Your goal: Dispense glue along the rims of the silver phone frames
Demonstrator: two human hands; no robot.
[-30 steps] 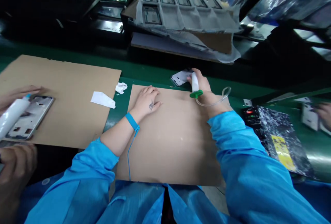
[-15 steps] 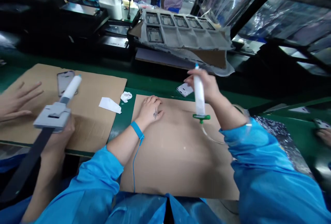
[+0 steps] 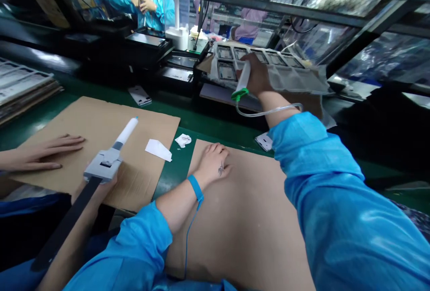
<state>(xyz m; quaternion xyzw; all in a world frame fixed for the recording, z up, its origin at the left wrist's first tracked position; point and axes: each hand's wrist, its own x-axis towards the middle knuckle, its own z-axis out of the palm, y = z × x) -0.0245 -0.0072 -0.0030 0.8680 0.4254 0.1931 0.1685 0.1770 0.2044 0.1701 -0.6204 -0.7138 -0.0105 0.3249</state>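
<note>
Syringe [image 3: 244, 77] sits tilted in the right hand [image 3: 258, 74].

The person wears a bright blue coat [image 3: 178, 285] that is a bit shiny. The left sleeve [image 3: 141, 241] and the right sleeve [image 3: 325, 183] are wide and puffy with lots of wrinkles, and both stop partway along the arm. The left hand [image 3: 211, 165] has a small dark drawing [image 3: 221, 170] near the thumb. Below it, a flat blue band [image 3: 194, 186] goes around the wrist, with a thin blue cord [image 3: 187, 248] on it
</note>
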